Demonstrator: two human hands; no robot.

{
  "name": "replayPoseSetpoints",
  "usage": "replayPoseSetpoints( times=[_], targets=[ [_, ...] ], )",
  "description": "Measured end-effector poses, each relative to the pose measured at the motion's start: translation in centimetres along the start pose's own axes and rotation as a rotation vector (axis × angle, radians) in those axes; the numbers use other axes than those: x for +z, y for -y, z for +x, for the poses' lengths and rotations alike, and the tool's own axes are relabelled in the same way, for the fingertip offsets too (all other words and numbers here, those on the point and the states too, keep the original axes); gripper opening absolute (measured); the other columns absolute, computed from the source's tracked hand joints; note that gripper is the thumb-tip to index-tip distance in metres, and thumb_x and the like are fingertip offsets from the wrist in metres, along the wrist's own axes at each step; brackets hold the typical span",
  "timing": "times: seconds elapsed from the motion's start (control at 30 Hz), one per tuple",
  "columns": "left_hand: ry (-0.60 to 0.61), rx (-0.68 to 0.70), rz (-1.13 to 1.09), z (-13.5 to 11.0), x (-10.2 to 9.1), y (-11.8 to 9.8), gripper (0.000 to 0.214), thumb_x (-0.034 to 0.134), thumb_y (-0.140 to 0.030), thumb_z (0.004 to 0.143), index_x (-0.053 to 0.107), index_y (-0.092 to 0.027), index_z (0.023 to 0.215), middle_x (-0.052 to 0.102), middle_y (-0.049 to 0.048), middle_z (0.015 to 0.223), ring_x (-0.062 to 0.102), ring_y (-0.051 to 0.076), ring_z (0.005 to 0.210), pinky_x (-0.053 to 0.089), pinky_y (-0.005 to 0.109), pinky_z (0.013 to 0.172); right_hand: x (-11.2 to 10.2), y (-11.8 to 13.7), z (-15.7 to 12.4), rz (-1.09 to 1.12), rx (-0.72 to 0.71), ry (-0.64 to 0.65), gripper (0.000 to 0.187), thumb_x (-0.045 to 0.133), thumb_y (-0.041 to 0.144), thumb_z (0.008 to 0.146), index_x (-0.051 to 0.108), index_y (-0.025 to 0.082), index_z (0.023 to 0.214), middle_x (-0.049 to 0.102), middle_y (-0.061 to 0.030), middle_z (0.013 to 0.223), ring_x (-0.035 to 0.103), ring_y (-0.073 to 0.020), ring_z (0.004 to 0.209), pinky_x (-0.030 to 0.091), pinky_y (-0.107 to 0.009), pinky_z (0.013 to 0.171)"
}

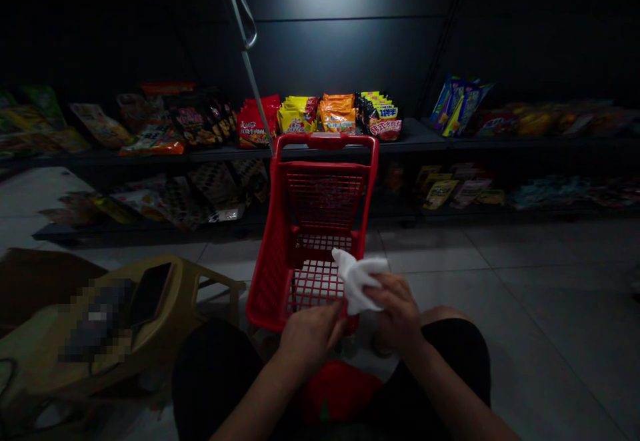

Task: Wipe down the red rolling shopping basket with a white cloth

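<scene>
My right hand is closed round a crumpled white cloth, held just over the near rim of a small red shopping cart. My left hand sits beside it with its fingers curled, touching the cloth's lower edge and the cart's near rim. The cart's basket looks empty, and its red handle faces the shelves. Both my knees in dark trousers frame the cart, and something red lies between them.
Low dark shelves hold rows of snack packets across the back. A yellowish plastic stool with a dark phone on it stands at my left. A metal pole leans behind the cart. Pale floor tiles stretch to the right.
</scene>
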State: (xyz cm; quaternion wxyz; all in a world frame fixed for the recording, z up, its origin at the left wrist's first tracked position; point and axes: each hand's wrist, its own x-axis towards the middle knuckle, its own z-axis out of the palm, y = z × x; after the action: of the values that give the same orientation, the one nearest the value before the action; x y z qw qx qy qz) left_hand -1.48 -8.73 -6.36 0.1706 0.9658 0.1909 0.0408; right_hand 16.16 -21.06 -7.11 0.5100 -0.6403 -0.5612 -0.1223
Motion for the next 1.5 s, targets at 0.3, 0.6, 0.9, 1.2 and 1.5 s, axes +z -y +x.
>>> replayPoseSetpoints(
  times=[0.3, 0.6, 0.9, 1.2, 1.5],
  targets=[
    [-0.243, 0.255, 0.178, -1.6, 0.8, 0.9, 0.03, 0.047, -0.022, 0.093, 0.064, -0.022, 0.068, 0.069, 0.0005, 0.06, 0.068, 0.019, 0.056, 0.046, 0.031, 0.054, 2.0, -6.5, 7.5, -0.296, -0.177, 0.296, 0.023, 0.06, 0.014, 0.094, 0.076, 0.029, 0.103, 0.068, -0.0006, 0.131, 0.053, -0.0231, 0.109, 0.047, -0.038, 0.098],
    [-0.409, 0.362, 0.235, -3.5, 1.1, 3.0, 0.022, 0.052, -0.019, 0.081, 0.055, -0.024, 0.06, 0.06, 0.0001, 0.051, 0.058, 0.018, 0.047, 0.039, 0.034, 0.047, 2.8, -0.4, 2.3, -0.23, -0.266, 0.44, 0.01, 0.062, 0.022, 0.094, 0.07, 0.024, 0.089, 0.073, -0.0024, 0.108, 0.056, -0.022, 0.098, 0.045, -0.036, 0.092],
    [-0.301, 0.437, 0.198, -1.4, -0.1, 5.8, 0.023, 0.051, -0.017, 0.086, 0.058, -0.023, 0.065, 0.062, -0.0015, 0.057, 0.059, 0.017, 0.053, 0.037, 0.033, 0.054, 1.3, -5.7, 8.3, -0.218, -0.245, 0.392, 0.032, 0.053, 0.003, 0.09, 0.073, 0.027, 0.098, 0.072, -0.0017, 0.111, 0.052, -0.0206, 0.13, 0.027, -0.049, 0.12],
    [-0.386, 0.251, 0.208, 1.6, -2.3, 11.2, 0.029, 0.04, -0.022, 0.096, 0.067, -0.02, 0.086, 0.071, 0.0052, 0.084, 0.064, 0.02, 0.081, 0.048, 0.038, 0.082, 7.4, 2.6, 1.1, -0.162, -0.384, 0.534, 0.021, 0.063, 0.038, 0.091, 0.069, 0.028, 0.108, 0.064, -0.0032, 0.127, 0.047, -0.0242, 0.131, 0.026, -0.046, 0.123],
    [-0.302, 0.137, 0.029, 3.1, -3.0, 14.9, 0.033, 0.04, -0.026, 0.097, 0.072, -0.025, 0.09, 0.075, 0.0012, 0.101, 0.063, 0.02, 0.107, 0.029, 0.049, 0.117, 1.6, -7.8, 8.5, -0.378, -0.204, 0.385, 0.036, 0.061, 0.031, 0.096, 0.063, 0.024, 0.131, 0.065, -0.0101, 0.13, 0.053, -0.0256, 0.128, 0.025, -0.055, 0.121]
  ],
)
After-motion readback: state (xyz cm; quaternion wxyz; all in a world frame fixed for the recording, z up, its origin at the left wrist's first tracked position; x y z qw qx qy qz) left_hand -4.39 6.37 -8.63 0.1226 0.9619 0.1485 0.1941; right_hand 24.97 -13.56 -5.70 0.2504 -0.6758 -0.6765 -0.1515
